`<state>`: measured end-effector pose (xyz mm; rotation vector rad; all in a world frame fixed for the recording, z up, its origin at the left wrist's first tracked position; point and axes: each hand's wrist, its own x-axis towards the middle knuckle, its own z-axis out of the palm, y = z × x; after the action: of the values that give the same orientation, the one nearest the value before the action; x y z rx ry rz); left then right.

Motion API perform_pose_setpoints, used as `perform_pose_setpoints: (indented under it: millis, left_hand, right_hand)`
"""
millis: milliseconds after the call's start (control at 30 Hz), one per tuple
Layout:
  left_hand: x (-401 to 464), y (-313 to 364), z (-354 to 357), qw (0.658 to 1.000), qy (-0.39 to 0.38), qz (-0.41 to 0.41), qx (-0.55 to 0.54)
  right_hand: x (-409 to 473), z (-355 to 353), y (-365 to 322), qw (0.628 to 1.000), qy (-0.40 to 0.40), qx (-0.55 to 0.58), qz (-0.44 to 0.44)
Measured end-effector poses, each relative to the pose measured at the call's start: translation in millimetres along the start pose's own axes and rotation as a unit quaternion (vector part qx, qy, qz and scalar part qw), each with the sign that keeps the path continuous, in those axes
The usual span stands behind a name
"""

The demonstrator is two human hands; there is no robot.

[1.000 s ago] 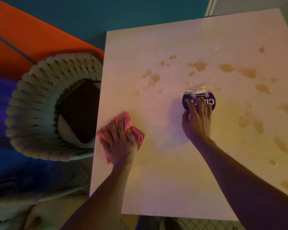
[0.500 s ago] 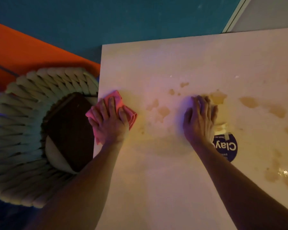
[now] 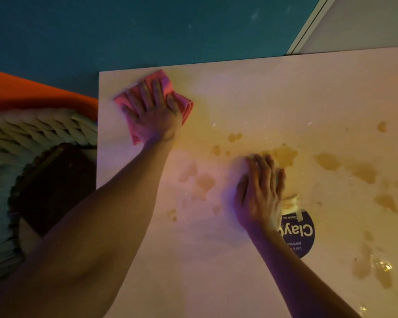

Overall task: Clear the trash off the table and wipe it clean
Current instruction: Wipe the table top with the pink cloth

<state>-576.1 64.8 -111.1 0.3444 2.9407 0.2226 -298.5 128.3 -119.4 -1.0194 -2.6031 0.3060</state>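
Note:
My left hand (image 3: 153,112) presses a pink cloth (image 3: 184,104) flat on the white table (image 3: 216,271), close to its far left corner. My right hand (image 3: 260,191) lies palm down on the table's middle, fingers straight, holding nothing. Just to its right sits a round dark blue sticker (image 3: 301,235) with white letters and a bit of tape at its top. Brown spill stains (image 3: 283,154) spread over the middle and right of the table, and wet shiny patches (image 3: 381,267) lie at the right.
A woven round chair (image 3: 39,143) with a dark seat cushion (image 3: 53,189) stands tight against the table's left edge. Beyond the table are teal floor (image 3: 147,31) and an orange strip (image 3: 32,92). A pale wall edge (image 3: 359,21) runs at the top right.
My left hand has slid the pink cloth away from me, from the near left part toward the far left corner. My right hand has left the sticker and now rests beside it.

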Motion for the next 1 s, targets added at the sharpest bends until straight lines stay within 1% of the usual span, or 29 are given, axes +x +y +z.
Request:
perform_pose_setpoints:
  millis: [100,233,367,433,500,567,700,767,833,867,1000]
  left_hand:
    - [-11,35,5,0.998,-0.012,0.067,0.013]
    - [-53,54,19,0.976,0.009,0.216,0.030]
    - [-88,25,23,0.939,0.021,0.342,0.046]
    - [-99,-1,20,0.926,0.016,0.372,0.060]
    - [-111,-34,15,0.929,0.024,0.364,0.066]
    - [-129,-66,9,0.943,0.029,0.324,0.068]
    - [-170,-103,6,0.979,0.024,0.193,0.058]
    - [-198,-108,10,0.990,0.030,0.127,0.058]
    - [-225,-101,17,0.995,0.032,0.087,0.047]
    - [-237,-96,20,0.995,0.030,0.084,0.043]
    - [-258,-67,31,0.990,0.036,0.126,0.053]
  right_hand:
    - [0,0,-1,1.000,-0.003,-0.002,0.000]
    - [0,0,0,1.000,0.009,0.005,0.001]
    - [-1,0,2,1.000,0.013,0.018,0.001]
    - [-1,-1,2,1.000,0.008,0.018,-0.001]
    - [-1,-2,2,1.000,0.001,0.016,-0.002]
    - [-1,-3,2,1.000,0.000,0.012,-0.005]
    - [-1,-2,2,1.000,-0.012,-0.003,-0.002]
    - [-1,-2,2,1.000,-0.022,-0.005,0.000]
    - [-2,-3,3,0.999,-0.031,-0.006,0.002]
    - [-2,-3,2,0.999,-0.034,-0.006,0.003]
    - [0,-4,3,0.999,-0.037,0.002,0.008]
